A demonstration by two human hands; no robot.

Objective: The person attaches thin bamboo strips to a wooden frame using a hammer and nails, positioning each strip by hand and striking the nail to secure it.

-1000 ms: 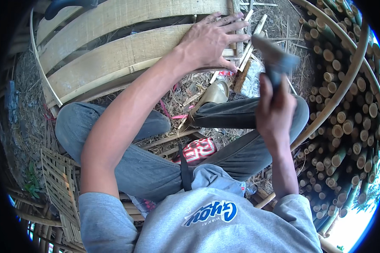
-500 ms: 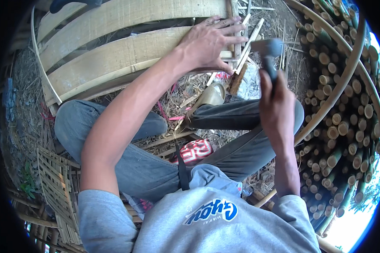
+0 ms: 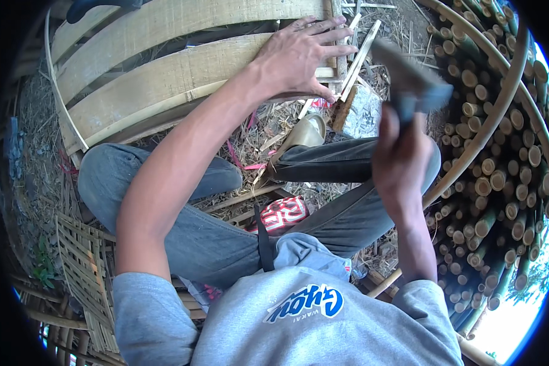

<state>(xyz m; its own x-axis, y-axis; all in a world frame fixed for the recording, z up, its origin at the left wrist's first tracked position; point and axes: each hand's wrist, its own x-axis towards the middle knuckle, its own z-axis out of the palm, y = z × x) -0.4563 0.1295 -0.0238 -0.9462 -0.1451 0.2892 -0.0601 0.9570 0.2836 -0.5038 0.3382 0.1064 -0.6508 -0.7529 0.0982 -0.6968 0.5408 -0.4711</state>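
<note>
My left hand [image 3: 296, 55] lies with its fingers spread over the right end of a panel of pale bamboo slats [image 3: 165, 79]. The fingertips reach past an upright end strip [image 3: 337, 43], and the thumb points down near the panel's lower corner. In my right hand [image 3: 402, 158] is a hammer [image 3: 418, 88], gripped by its dark handle. Its head is raised to the right of the panel, apart from it, and smeared by motion. Thin split bamboo strips [image 3: 361, 61] lie between the panel's end and the hammer.
A tall stack of cut bamboo poles [image 3: 488, 177] fills the right side behind a curved pole [image 3: 470, 155]. A block [image 3: 360, 113] wrapped in pale printed material sits beside my sandal [image 3: 308, 134]. Woven bamboo [image 3: 82, 268] lies at lower left; a red-and-white packet [image 3: 283, 212] sits between my legs.
The hammer has swung a little to the right and turned, its head now slanting. My right hand tilts with it. My left hand stays on the panel's end with hardly any shift.
</note>
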